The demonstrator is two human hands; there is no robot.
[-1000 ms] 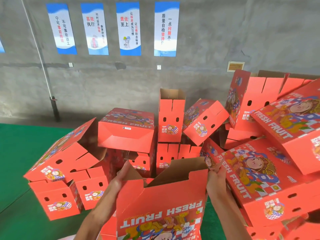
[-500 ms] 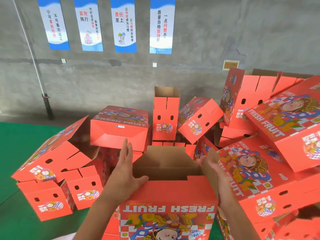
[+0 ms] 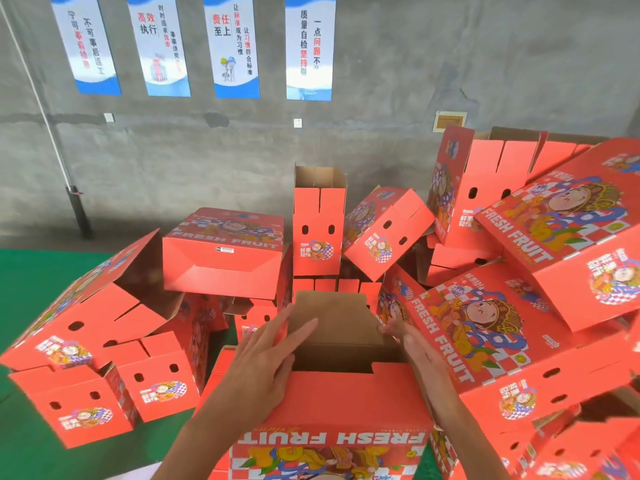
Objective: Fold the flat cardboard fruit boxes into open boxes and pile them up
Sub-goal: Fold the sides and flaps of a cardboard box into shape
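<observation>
The box in work (image 3: 332, 400) stands right in front, open end up, amid the pile of folded boxes (image 3: 502, 334). Left hand (image 3: 263, 358), fingers spread, presses the side flap inward; right hand (image 3: 415, 351), flat and straight-fingered, pushes the opposite flap. Best to press both flaps evenly, keeping the walls square.

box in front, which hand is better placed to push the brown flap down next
Left, probably. The left hand lies flat with its fingers already on the brown flap of the box; the right hand is at its right edge.
</observation>
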